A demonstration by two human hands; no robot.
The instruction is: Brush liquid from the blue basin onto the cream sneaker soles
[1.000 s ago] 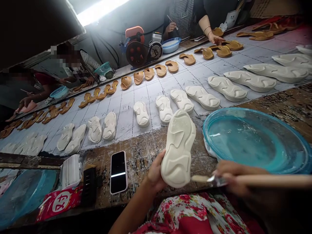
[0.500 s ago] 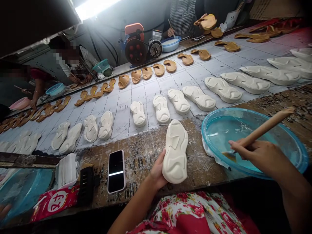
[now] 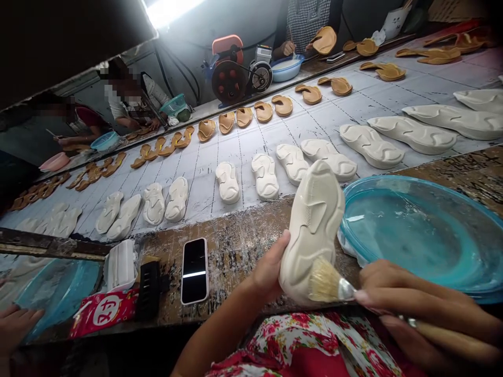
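Note:
My left hand (image 3: 271,269) grips a white shoe sole (image 3: 314,209) by its left edge and holds it tilted up above the bench front. My right hand (image 3: 428,309) is closed around a wooden-handled brush (image 3: 328,281). Its pale bristles press on the lower right part of the sole. Right of the sole stands a blue basin (image 3: 393,225) with clear liquid in it. More white soles (image 3: 228,183) lie in a row on the white belt behind.
A phone (image 3: 195,272), a black hair clip (image 3: 148,293) and a red packet (image 3: 106,314) lie on the bench at left. Beyond the belt's row of tan shoe parts (image 3: 263,111), co-workers sit near a belt-driven motor (image 3: 260,73). Another person's hand (image 3: 18,324) shows lower left.
The brush has come out of the basin and moved left onto the sole. My left hand has brought the sole slightly up and right, nearer the camera.

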